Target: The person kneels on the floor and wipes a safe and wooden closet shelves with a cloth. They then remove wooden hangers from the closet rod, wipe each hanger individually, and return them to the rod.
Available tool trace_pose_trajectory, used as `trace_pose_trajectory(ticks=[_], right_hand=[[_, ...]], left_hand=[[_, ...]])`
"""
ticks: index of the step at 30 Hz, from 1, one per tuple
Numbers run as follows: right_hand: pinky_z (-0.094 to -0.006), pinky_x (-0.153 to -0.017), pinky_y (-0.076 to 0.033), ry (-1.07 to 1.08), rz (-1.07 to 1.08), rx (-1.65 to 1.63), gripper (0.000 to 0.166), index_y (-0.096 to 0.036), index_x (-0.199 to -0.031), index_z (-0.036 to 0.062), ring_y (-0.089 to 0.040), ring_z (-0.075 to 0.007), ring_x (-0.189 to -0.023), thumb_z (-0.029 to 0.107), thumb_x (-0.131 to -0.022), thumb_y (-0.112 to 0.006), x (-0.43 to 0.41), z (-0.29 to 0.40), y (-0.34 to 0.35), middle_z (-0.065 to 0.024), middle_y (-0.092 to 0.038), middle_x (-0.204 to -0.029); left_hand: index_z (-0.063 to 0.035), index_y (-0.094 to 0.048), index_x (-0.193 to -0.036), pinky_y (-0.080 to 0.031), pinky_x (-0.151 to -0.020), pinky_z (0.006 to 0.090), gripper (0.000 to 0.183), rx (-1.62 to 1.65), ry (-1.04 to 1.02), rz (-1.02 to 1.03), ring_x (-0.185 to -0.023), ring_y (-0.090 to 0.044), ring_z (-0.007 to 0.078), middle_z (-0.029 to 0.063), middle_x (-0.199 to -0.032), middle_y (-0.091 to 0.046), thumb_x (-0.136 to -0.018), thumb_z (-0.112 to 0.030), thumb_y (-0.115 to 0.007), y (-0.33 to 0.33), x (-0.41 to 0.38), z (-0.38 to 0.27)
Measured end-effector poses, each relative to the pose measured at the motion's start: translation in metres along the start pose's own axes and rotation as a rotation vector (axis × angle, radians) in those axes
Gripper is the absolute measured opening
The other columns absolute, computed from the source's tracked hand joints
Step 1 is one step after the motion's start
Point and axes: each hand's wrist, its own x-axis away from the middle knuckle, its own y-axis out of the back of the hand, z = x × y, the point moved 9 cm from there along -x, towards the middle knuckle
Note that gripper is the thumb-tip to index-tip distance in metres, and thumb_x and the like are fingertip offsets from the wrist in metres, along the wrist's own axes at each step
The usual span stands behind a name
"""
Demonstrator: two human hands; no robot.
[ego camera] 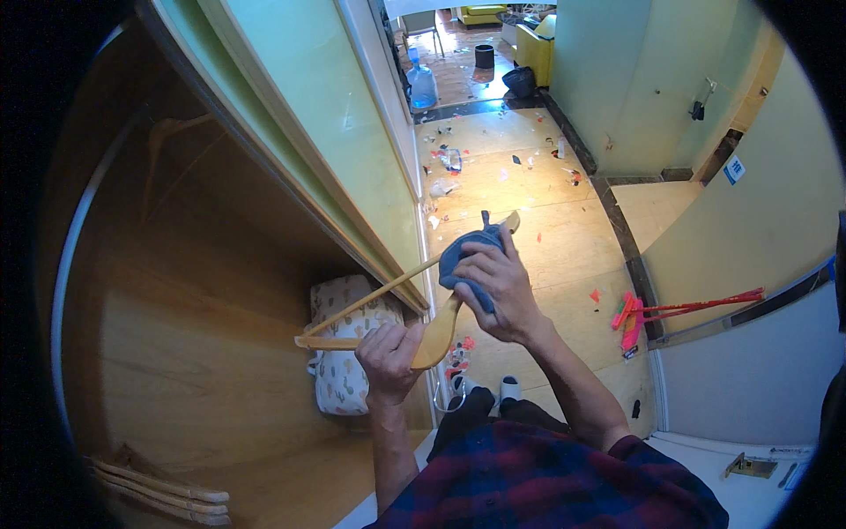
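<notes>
A wooden clothes hanger (pixel 436 340) is held between both hands, its metal hook pointing down towards my feet. My left hand (pixel 391 357) grips one shoulder of it, near the middle. My right hand (pixel 497 284) presses a blue cloth (pixel 462 251) around the other arm, close to its end. The tip of the hanger shows beyond the cloth. The hanger's thin bar runs from the left end up to the cloth.
At left is an open wooden wardrobe with stacked hangers (pixel 165 492) and a patterned fabric bag (pixel 340 380). Scraps litter the wooden floor (pixel 555 251). Red-handled brooms (pixel 700 307) lie at right; a water bottle (pixel 422 86) and a black bin (pixel 484 57) stand further off.
</notes>
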Motion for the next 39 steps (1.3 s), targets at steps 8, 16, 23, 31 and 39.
trace_pose_trajectory(ticks=[8,16,23,31,39], right_hand=[[-0.0580,-0.117,-0.022,0.196,0.067,-0.220,0.029,-0.066,-0.111,0.0049,-0.057,-0.0296,-0.119,0.024,-0.090,-0.060,0.023,0.047,-0.019,-0.0120,-0.064,-0.113],[-0.0574,-0.115,-0.022,0.019,0.043,0.169,0.019,-0.064,-0.094,0.0070,-0.058,-0.0307,-0.103,0.026,-0.091,-0.062,-0.007,-0.015,0.003,-0.0110,-0.060,-0.093],[-0.0581,-0.119,-0.017,0.151,0.193,-0.089,0.023,-0.062,-0.093,0.0069,-0.059,-0.0314,-0.100,0.030,-0.093,-0.057,0.001,0.042,-0.032,-0.0117,-0.058,-0.089],[-0.0561,-0.120,-0.012,0.106,-0.164,0.061,0.017,-0.064,-0.098,0.0096,-0.057,-0.0261,-0.119,0.025,-0.091,-0.060,-0.008,-0.026,0.011,-0.0070,-0.064,-0.101],[-0.0591,-0.116,-0.021,0.015,-0.448,-0.020,0.013,-0.064,-0.097,0.0056,-0.050,-0.0339,-0.128,0.017,-0.091,-0.062,-0.011,-0.054,0.028,-0.0111,-0.063,-0.107]], left_hand=[[-0.0049,-0.062,-0.075,-0.037,-0.051,0.0363,0.029,-0.038,-0.002,-0.031,-0.057,-0.054,0.0238,0.0066,-0.063,-0.051,-0.082,-0.032,-0.072,-0.008,0.006,0.005],[-0.0048,-0.068,-0.084,-0.037,-0.052,0.0365,0.024,0.018,-0.018,-0.064,-0.059,-0.053,0.0250,0.0068,-0.064,-0.051,-0.085,-0.029,-0.070,-0.008,0.000,-0.003],[-0.0031,-0.059,-0.075,-0.038,-0.054,0.0411,0.037,-0.053,0.069,-0.063,-0.060,-0.054,0.0307,0.0114,-0.065,-0.048,-0.090,-0.036,-0.062,-0.015,0.008,0.004],[-0.0036,-0.064,-0.083,-0.037,-0.053,0.0401,0.035,0.095,0.123,-0.192,-0.059,-0.053,0.0290,0.0098,-0.064,-0.050,-0.092,-0.038,-0.063,-0.009,0.009,-0.008],[-0.0015,-0.064,-0.083,-0.040,-0.054,0.0394,0.033,0.091,0.178,-0.225,-0.059,-0.056,0.0309,0.0112,-0.065,-0.053,-0.091,-0.033,-0.061,-0.012,0.012,-0.013]])
